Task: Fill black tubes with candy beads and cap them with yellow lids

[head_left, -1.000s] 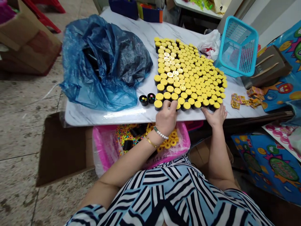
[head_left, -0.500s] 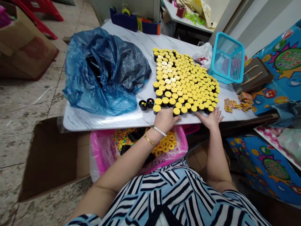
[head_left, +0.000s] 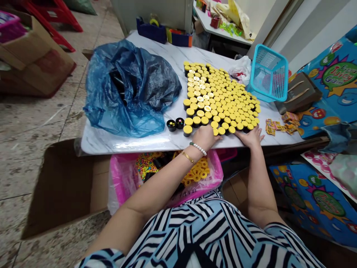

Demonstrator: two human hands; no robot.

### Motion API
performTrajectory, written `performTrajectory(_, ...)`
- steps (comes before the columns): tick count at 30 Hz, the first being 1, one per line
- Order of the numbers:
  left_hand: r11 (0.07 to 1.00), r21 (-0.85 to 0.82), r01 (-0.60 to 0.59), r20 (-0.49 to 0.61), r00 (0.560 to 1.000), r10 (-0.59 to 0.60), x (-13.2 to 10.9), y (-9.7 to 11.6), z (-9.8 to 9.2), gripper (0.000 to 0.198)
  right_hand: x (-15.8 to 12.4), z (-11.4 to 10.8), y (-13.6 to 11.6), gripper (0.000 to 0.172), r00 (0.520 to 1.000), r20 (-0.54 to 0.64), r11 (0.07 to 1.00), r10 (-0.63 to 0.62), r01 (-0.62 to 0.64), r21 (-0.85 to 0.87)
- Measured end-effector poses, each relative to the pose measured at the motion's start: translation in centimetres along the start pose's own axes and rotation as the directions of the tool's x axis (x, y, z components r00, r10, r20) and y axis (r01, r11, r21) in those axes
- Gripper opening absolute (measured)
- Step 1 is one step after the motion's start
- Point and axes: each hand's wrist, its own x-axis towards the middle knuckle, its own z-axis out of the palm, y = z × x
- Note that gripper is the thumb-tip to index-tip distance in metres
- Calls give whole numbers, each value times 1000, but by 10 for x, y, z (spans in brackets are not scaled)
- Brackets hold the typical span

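Observation:
Many small black pots with yellow lids (head_left: 220, 96) stand packed together on the white marbled table (head_left: 131, 144). At their near edge, my left hand (head_left: 205, 137) rests against the pots, its thumb stretched out to the right and the other fingers mostly hidden. My right hand (head_left: 251, 137) touches the near right edge of the group, thumb and fingers spread. Neither hand appears to hold anything. Two lidless black pots (head_left: 175, 124) with coloured bits inside stand left of the group.
A blue plastic bag (head_left: 131, 89) covers the table's left part. Behind the pots on the right are a turquoise basket (head_left: 269, 72) and small wrapped sweets (head_left: 290, 122). Below the table edge sits a pink bin (head_left: 118, 175) holding coloured beads and yellow rings (head_left: 198, 172).
My left hand has shifted right along the near edge, and front pots there have moved right, closer together. My right hand stays nearly in place. The camera view has shifted slightly.

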Motion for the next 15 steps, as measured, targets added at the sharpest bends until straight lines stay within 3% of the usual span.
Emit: performTrajectory(15, 1000, 18, 13, 51, 999, -14, 17, 17, 6, 60, 23, -2, 4, 147, 1000, 1, 999, -31, 31, 13)
